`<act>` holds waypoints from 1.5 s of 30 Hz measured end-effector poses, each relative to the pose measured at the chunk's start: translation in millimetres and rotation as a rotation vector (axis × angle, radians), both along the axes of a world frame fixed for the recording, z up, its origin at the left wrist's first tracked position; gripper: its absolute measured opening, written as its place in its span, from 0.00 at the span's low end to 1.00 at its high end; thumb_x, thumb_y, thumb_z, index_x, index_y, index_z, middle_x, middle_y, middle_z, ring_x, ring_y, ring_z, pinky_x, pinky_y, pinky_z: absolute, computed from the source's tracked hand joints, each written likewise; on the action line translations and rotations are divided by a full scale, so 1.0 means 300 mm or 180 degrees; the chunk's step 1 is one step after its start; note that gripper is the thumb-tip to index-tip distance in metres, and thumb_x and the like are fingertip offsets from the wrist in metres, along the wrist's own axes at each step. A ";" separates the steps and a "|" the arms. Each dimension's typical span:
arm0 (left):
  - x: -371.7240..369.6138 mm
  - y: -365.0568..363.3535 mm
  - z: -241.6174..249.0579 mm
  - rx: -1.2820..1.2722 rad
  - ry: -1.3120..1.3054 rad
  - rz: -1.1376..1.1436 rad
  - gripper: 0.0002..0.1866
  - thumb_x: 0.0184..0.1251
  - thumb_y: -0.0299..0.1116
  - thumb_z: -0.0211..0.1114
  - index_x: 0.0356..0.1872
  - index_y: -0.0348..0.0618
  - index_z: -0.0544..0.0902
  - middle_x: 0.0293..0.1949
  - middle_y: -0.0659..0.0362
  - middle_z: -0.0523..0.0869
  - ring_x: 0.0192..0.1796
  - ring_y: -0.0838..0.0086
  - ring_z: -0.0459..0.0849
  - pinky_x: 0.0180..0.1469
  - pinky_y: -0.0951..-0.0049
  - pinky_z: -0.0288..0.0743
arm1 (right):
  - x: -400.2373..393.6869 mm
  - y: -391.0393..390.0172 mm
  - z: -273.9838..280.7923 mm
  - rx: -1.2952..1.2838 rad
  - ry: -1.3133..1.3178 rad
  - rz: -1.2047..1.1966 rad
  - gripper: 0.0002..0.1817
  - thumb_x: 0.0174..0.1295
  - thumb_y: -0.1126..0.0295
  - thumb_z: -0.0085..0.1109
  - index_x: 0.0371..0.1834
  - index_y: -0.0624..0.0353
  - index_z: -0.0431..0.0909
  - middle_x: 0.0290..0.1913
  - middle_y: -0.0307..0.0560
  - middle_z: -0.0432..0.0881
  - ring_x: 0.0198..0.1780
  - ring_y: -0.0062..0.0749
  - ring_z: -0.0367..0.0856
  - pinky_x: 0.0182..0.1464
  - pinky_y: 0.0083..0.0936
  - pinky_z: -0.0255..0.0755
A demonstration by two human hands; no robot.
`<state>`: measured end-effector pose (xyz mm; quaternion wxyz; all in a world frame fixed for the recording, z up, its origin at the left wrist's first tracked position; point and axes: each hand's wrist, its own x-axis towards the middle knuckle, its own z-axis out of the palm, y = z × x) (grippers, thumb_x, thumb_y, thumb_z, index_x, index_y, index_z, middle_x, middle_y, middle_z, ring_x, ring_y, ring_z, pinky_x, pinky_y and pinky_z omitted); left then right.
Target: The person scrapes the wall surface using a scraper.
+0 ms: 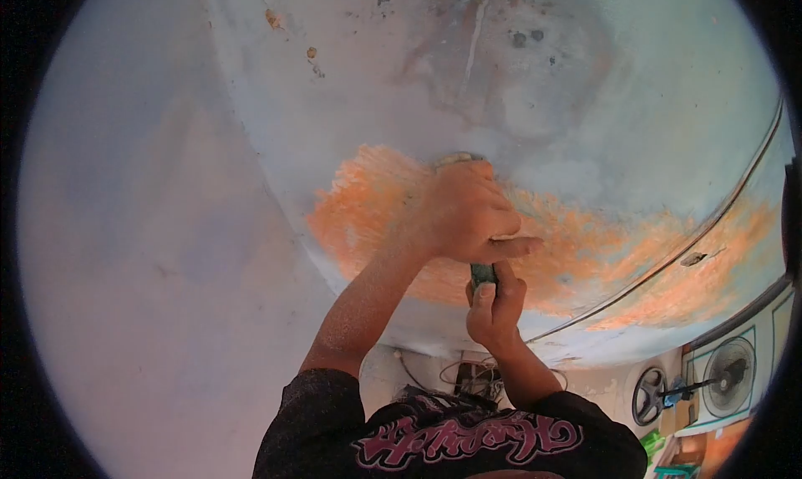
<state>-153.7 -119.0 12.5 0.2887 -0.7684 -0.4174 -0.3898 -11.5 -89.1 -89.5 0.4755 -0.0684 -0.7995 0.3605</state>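
Note:
A long, narrow sanding block (483,275) with a dark green near end lies against a curved, painted vehicle panel (359,103). My left hand (472,212) is wrapped over its far part, palm toward the panel, with the thumb sticking out to the right. Just below, my right hand (497,304) grips the near end, thumb along it. Most of the block is hidden under my left hand; a pale edge shows beyond the knuckles. Around both hands spreads an orange, streaky sanded patch (351,203) on the grey-blue surface. Pale dust coats my left forearm.
A dark panel seam (635,288) curves along the right, with a small recessed handle-like spot (693,259) beside it. Low on the right stand a fan (728,377) and a dark wheel-shaped object (648,395). Tangled cables (455,375) lie below the panel.

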 end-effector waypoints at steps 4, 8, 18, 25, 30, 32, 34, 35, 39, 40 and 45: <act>0.023 0.013 -0.050 -0.0222 -0.0001 -0.0207 0.23 0.56 0.45 0.67 0.05 0.49 0.72 0.08 0.63 0.68 0.13 0.68 0.63 0.23 0.69 0.58 | 0.051 0.004 -0.036 -0.0198 -0.0341 -0.0098 0.27 0.64 0.53 0.45 0.49 0.73 0.71 0.15 0.46 0.70 0.15 0.37 0.70 0.20 0.31 0.61; 0.015 0.000 -0.043 -0.0116 -0.0112 -0.0230 0.24 0.57 0.46 0.66 0.05 0.50 0.71 0.07 0.63 0.66 0.13 0.68 0.64 0.24 0.69 0.58 | 0.072 -0.043 0.004 -0.0394 -0.0384 -0.0038 0.22 0.59 0.59 0.52 0.47 0.70 0.73 0.18 0.52 0.71 0.17 0.50 0.72 0.23 0.38 0.63; 0.028 0.006 -0.002 0.0106 -0.0075 -0.0076 0.26 0.56 0.47 0.67 0.04 0.50 0.70 0.06 0.64 0.69 0.11 0.69 0.63 0.25 0.70 0.59 | 0.035 -0.052 0.041 -0.0386 -0.0036 -0.0115 0.21 0.71 0.59 0.41 0.39 0.71 0.73 0.13 0.36 0.68 0.14 0.16 0.65 0.17 0.18 0.54; 0.013 -0.006 -0.004 0.0053 -0.0347 -0.0411 0.25 0.55 0.44 0.68 0.04 0.50 0.69 0.06 0.65 0.68 0.12 0.71 0.65 0.24 0.71 0.59 | 0.028 -0.068 0.061 -0.0082 0.0027 -0.0224 0.19 0.70 0.62 0.42 0.41 0.71 0.73 0.13 0.39 0.68 0.15 0.18 0.68 0.18 0.20 0.56; 0.021 0.026 -0.050 0.0111 -0.0152 -0.0329 0.25 0.56 0.44 0.67 0.04 0.50 0.70 0.07 0.65 0.69 0.12 0.71 0.66 0.24 0.71 0.59 | 0.042 -0.033 0.002 -0.0147 -0.0228 -0.0406 0.17 0.70 0.63 0.42 0.38 0.70 0.72 0.12 0.38 0.67 0.14 0.18 0.66 0.17 0.21 0.54; 0.016 0.033 -0.021 0.0127 -0.0162 -0.0244 0.25 0.57 0.44 0.66 0.04 0.50 0.70 0.07 0.64 0.69 0.12 0.70 0.66 0.24 0.70 0.60 | 0.034 -0.016 0.053 -0.0322 -0.0306 -0.0413 0.17 0.70 0.64 0.42 0.38 0.70 0.72 0.12 0.38 0.67 0.14 0.18 0.65 0.17 0.21 0.54; 0.014 0.007 0.034 -0.0020 -0.0158 -0.0179 0.25 0.57 0.45 0.65 0.04 0.50 0.70 0.07 0.64 0.69 0.13 0.69 0.66 0.25 0.69 0.61 | 0.025 -0.028 0.090 -0.0262 -0.0215 -0.0232 0.16 0.71 0.64 0.41 0.36 0.68 0.72 0.12 0.38 0.67 0.14 0.17 0.64 0.18 0.21 0.53; 0.004 -0.002 0.032 -0.0023 -0.0136 -0.0153 0.25 0.57 0.45 0.65 0.04 0.50 0.70 0.07 0.64 0.69 0.13 0.69 0.66 0.25 0.69 0.61 | 0.023 -0.044 0.094 -0.0384 -0.0209 -0.0216 0.16 0.71 0.64 0.42 0.33 0.67 0.72 0.12 0.38 0.67 0.14 0.17 0.64 0.18 0.20 0.54; 0.006 -0.008 -0.011 0.0049 -0.0208 -0.0157 0.24 0.57 0.45 0.65 0.04 0.50 0.71 0.07 0.64 0.69 0.13 0.68 0.66 0.26 0.68 0.62 | 0.013 -0.057 0.028 -0.0483 -0.0150 -0.0186 0.15 0.70 0.65 0.44 0.32 0.67 0.72 0.13 0.39 0.68 0.15 0.19 0.65 0.18 0.21 0.55; 0.006 -0.010 -0.012 0.0174 -0.0204 -0.0069 0.24 0.57 0.45 0.65 0.04 0.50 0.71 0.07 0.63 0.70 0.13 0.67 0.66 0.26 0.67 0.62 | 0.009 -0.036 0.030 -0.0357 -0.0205 -0.0243 0.14 0.69 0.66 0.46 0.33 0.67 0.73 0.14 0.40 0.68 0.15 0.20 0.66 0.19 0.21 0.56; -0.002 -0.025 0.046 0.0091 -0.0060 -0.0019 0.24 0.57 0.46 0.64 0.04 0.50 0.71 0.08 0.62 0.70 0.13 0.66 0.66 0.26 0.67 0.63 | 0.020 -0.045 0.092 -0.0188 -0.0308 -0.0306 0.10 0.67 0.69 0.50 0.35 0.67 0.74 0.15 0.42 0.69 0.15 0.22 0.67 0.20 0.22 0.58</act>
